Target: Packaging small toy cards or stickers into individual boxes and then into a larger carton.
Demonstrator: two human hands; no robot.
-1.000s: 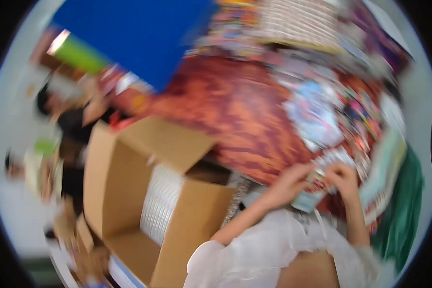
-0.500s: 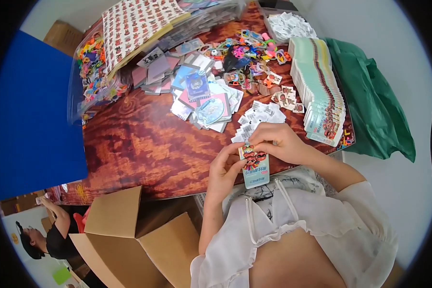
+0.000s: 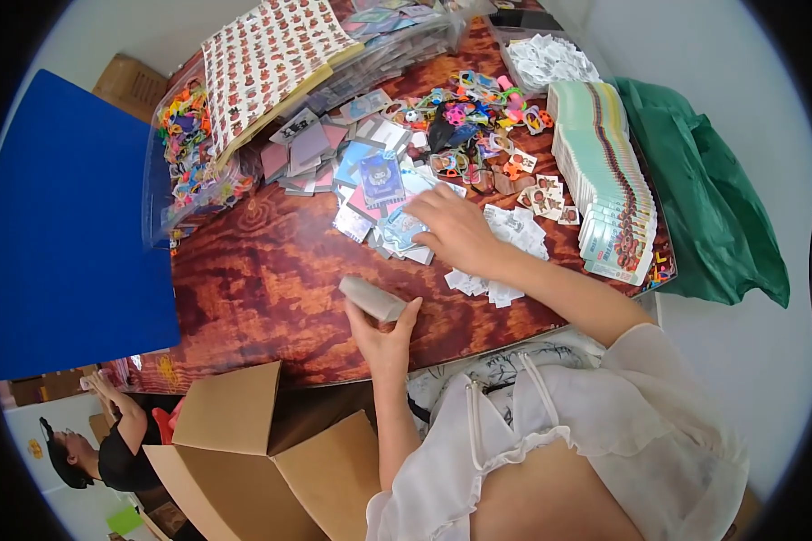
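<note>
My left hand [image 3: 383, 335] holds a small packet [image 3: 372, 298] above the near part of the table; its pale grey side faces up, and its printed front is out of sight. Further off, my right hand [image 3: 451, 225] reaches over a loose pile of small square cards [image 3: 356, 185], thumb apart from the fingers, at a light blue card [image 3: 399, 227]. Nothing shows in its grasp. Beneath and beside the right forearm lies a heap of small white printed slips [image 3: 514, 233]. A purple card [image 3: 382, 176] lies on top of the pile.
Colourful small trinkets [image 3: 469, 113] lie behind the cards. Overlapping turquoise packets [image 3: 604, 180] line the right side, beside a green bag [image 3: 695, 189]. Clear bins and a patterned sheet [image 3: 275, 68] stand at the back left. An open carton [image 3: 226, 406] sits near left; another person [image 3: 122, 442] is beyond.
My right hand has left the packet and moved away from me to the card pile. My left hand has shifted left with the packet, tipping it so its printed front no longer shows.
</note>
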